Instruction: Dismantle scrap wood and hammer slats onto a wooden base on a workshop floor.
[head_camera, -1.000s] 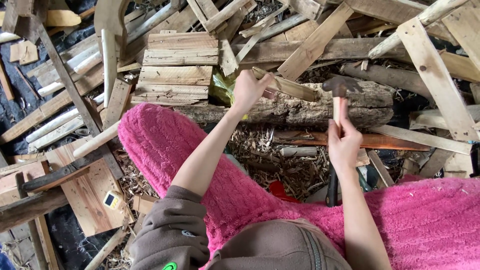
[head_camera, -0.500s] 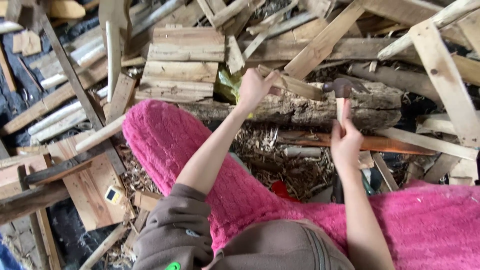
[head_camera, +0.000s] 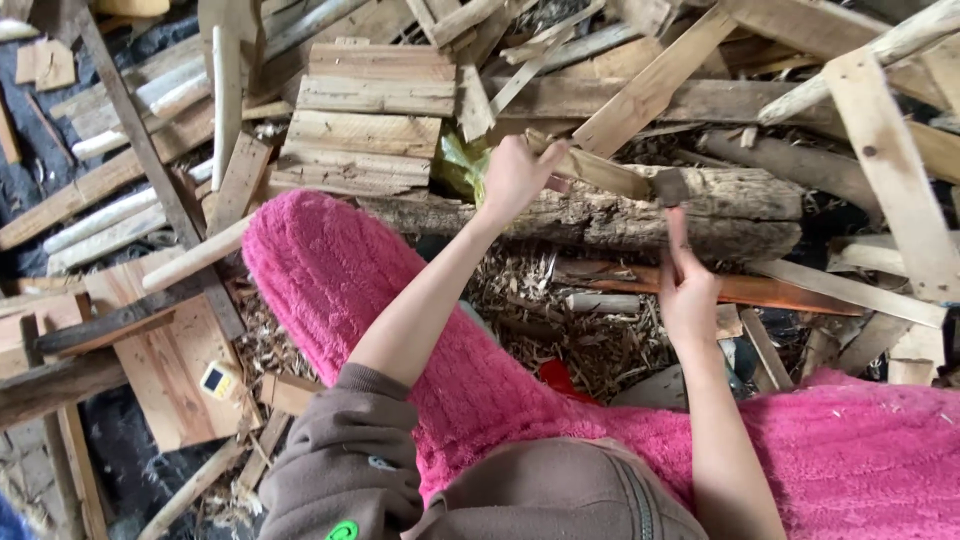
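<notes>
My left hand (head_camera: 515, 178) is shut on a pale wooden slat (head_camera: 600, 172) and holds it against a rough, bark-covered log (head_camera: 740, 212) lying across in front of me. My right hand (head_camera: 688, 292) grips the handle of a small hatchet. The hatchet's dark head (head_camera: 668, 187) sits at the slat's right end, on top of the log. Pink fluffy trousers (head_camera: 330, 270) cover my knees on both sides, and a brown sleeve (head_camera: 340, 470) covers my left upper arm.
A stack of short planks (head_camera: 365, 120) lies behind the log on the left. Long slats and beams (head_camera: 880, 150) cross on the right. Wood chips (head_camera: 560, 320) litter the ground between my legs, near a reddish board (head_camera: 780, 292). Plywood scraps (head_camera: 170, 370) lie at left.
The hatchet head has dropped slightly and shifted left toward the slat. My left hand has stayed on the slat, and the view has drifted a little.
</notes>
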